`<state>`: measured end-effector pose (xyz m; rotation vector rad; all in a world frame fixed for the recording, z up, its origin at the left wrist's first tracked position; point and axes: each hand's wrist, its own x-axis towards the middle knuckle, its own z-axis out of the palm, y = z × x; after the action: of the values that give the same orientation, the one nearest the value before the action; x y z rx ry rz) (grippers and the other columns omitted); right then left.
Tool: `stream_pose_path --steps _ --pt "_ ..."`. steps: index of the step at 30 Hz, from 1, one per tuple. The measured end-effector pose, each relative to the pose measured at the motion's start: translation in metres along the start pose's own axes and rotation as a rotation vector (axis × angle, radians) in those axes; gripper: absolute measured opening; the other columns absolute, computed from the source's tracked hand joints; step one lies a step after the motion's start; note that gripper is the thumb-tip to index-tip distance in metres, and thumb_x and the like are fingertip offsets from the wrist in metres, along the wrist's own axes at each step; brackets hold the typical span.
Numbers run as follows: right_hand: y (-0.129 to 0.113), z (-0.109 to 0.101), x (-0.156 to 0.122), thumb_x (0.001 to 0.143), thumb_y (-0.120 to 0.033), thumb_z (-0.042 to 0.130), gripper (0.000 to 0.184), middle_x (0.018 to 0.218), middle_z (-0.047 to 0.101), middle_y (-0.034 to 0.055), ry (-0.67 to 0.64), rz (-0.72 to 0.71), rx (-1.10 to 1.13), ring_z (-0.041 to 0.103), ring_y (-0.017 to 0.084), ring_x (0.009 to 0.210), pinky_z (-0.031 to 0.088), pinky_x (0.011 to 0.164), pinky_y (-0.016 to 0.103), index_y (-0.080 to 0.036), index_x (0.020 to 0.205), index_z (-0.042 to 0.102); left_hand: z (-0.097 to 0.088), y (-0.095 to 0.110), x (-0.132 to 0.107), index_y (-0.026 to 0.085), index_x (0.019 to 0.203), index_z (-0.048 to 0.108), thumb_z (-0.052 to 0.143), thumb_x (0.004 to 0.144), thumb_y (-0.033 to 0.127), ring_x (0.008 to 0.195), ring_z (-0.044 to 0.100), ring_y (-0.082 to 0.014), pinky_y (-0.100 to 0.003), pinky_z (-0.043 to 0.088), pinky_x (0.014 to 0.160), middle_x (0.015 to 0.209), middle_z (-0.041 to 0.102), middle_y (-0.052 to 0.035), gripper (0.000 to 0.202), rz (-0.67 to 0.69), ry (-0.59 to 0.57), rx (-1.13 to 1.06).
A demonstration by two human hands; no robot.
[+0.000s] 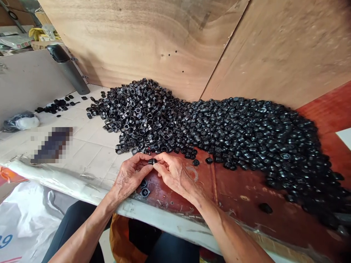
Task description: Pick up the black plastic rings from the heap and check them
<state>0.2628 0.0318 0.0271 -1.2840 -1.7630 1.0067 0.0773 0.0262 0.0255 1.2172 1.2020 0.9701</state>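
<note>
Between my two hands, just above the table's front part, is a small black plastic part (152, 161). My left hand (131, 171) pinches its left side between thumb and fingers. From the other side my right hand (172, 170) grips it with thumb and forefinger. Below my left hand lie a couple of loose black fittings (145, 192), one with a round opening facing up. Behind my hands rises a heap of black ring-shaped parts (142, 113). It runs into a wide pile of black cap-like parts (246, 128) on the right.
A plywood board (153, 40) stands behind the heaps. At the left are a dark grey cylinder (72, 71), scattered black bits (55, 106), a plastic bag (26, 121) and a blurred-out flat item (52, 146). One black piece (265, 208) lies apart at the right front.
</note>
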Motion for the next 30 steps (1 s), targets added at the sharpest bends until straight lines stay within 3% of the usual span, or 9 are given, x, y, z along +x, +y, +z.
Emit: stream_pose_path --steps 8,13,19,25,30 --pt "0.003 0.0 0.0 0.101 -0.028 0.06 0.011 0.075 0.073 -0.0003 -0.001 -0.014 -0.02 0.07 0.017 0.07 0.05 0.066 0.025 -0.024 0.103 0.07 -0.001 -0.005 0.0 0.021 0.115 0.07 0.079 0.088 0.047 0.053 0.062 -0.0121 -0.015 0.041 0.033 0.084 0.077 -0.0022 0.038 -0.008 0.017 0.037" --pt "0.002 0.0 0.0 0.101 -0.021 0.056 0.013 0.078 0.073 0.0007 -0.015 -0.04 -0.087 0.066 0.016 0.066 0.047 0.065 0.025 -0.022 0.104 0.068 -0.002 -0.007 0.001 0.021 0.114 0.07 0.079 0.089 0.043 0.062 0.067 -0.0133 -0.015 0.045 0.04 0.093 0.078 -0.0041 0.035 0.022 0.019 0.033" --pt "-0.001 0.001 -0.001 0.1 -0.013 0.052 0.016 0.078 0.07 0.0008 -0.043 -0.059 -0.162 0.061 0.015 0.064 0.042 0.062 0.024 -0.021 0.101 0.065 -0.002 -0.007 0.002 0.02 0.115 0.07 0.078 0.089 0.041 0.057 0.064 -0.0113 -0.016 0.043 0.041 0.09 0.078 -0.0033 0.034 -0.016 0.022 0.031" --pt "-0.007 -0.001 -0.002 0.099 -0.01 0.052 0.017 0.082 0.072 0.0023 -0.053 -0.058 -0.162 0.062 0.015 0.067 0.044 0.065 0.023 -0.02 0.103 0.065 0.0 -0.001 0.003 0.018 0.11 0.072 0.079 0.087 0.038 0.074 0.073 -0.0159 -0.02 0.056 0.062 0.087 0.08 -0.0037 0.031 0.035 0.036 0.06" --pt "-0.007 -0.001 -0.002 0.098 -0.007 0.053 0.019 0.089 0.075 0.0047 -0.062 -0.046 -0.176 0.069 0.018 0.076 0.048 0.071 0.025 -0.021 0.104 0.065 -0.001 0.001 0.002 0.019 0.11 0.073 0.077 0.087 0.039 0.073 0.074 -0.0171 -0.023 0.059 0.064 0.086 0.079 -0.0031 0.031 0.038 0.051 0.133"
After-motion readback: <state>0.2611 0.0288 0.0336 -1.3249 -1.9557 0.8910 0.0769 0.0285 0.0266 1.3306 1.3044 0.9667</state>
